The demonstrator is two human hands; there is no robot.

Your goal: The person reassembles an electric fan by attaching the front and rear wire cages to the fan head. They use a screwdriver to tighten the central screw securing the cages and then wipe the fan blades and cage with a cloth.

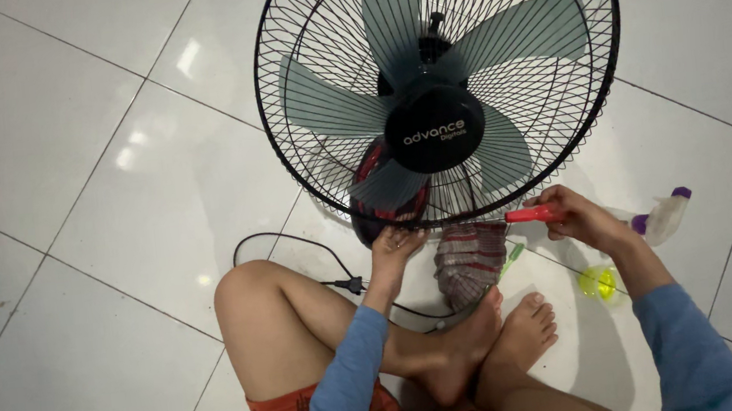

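Feet lay crossed on the tile floor just in front of you, with a striped cloth beyond the toes. Your left hand curled its fingers around the bottom rim of the fan guard. Your right hand closed its fingers around a red-handled screwdriver, its tip pointed at that same lower rim. A spray bottle and a yellow-green lid lay just right of that hand. The fan stood facing you, blades behind the black grille.

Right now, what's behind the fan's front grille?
Behind the black wire grille show pale green blades and a red-and-black motor housing. The round black centre cap covers the hub, so the blade mount is hidden.
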